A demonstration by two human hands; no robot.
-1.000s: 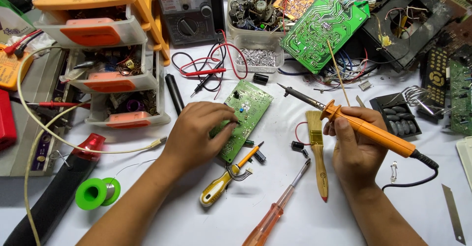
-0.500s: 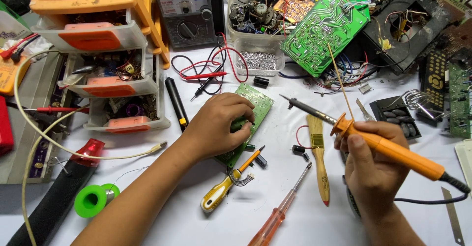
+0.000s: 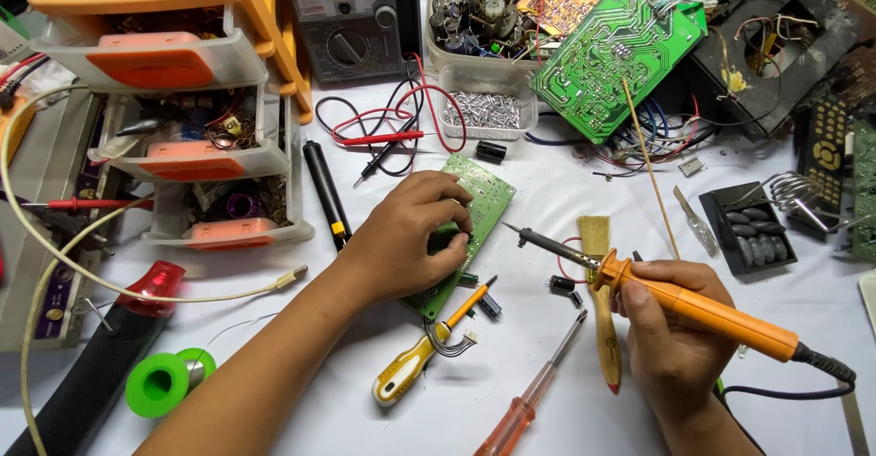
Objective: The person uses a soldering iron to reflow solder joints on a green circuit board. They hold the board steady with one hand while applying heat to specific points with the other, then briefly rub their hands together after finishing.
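White and crowded, the workbench [image 3: 566, 173] carries a stack of orange-fronted parts drawers [image 3: 173, 109] along its left edge, with a green spool of solder [image 3: 166, 381] near the front left corner. At the back edge stands an analog multimeter [image 3: 351, 18], its red and black leads trailing toward the middle. Near the centre of the surface lies a small green circuit board [image 3: 474, 210]; the left hand [image 3: 406, 237] rests on top of it, fingers curled down and gripping its near portion. Just in front of the board lie a yellow-handled screwdriver [image 3: 411, 369] and an orange-handled screwdriver [image 3: 522, 406]. Further right a wooden brush [image 3: 600, 310] lies beside the right hand [image 3: 671, 328], which is closed around the orange soldering iron [image 3: 703, 310], its tip pointing left toward the board but apart from it. A larger green circuit board [image 3: 607, 55] leans at the back right.
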